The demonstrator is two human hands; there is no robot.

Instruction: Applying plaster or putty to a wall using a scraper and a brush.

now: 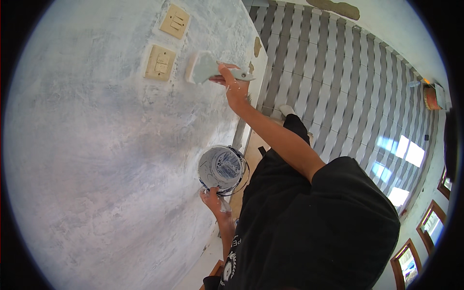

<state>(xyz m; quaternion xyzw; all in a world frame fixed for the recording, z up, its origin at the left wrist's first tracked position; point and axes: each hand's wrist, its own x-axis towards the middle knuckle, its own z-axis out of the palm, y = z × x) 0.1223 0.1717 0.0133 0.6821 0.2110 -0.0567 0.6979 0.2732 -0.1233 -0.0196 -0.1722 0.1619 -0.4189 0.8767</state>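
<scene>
My right hand grips the handle of a wide pale paintbrush, its head against or just off the whitewashed wall, right beside a cream switch plate. A second switch plate sits above that one. My left hand holds the rim of a paint bucket lower down, close to the wall. The bucket has a wire handle and whitish and dark paint smeared inside. Pale paint flecks both hands.
I stand on a tan raised surface, partly hidden under my body. Below is a grey-and-white striped tile floor. An orange object sits at the far right. Wood-framed windows line the lower right. Peeling patches mark the walls.
</scene>
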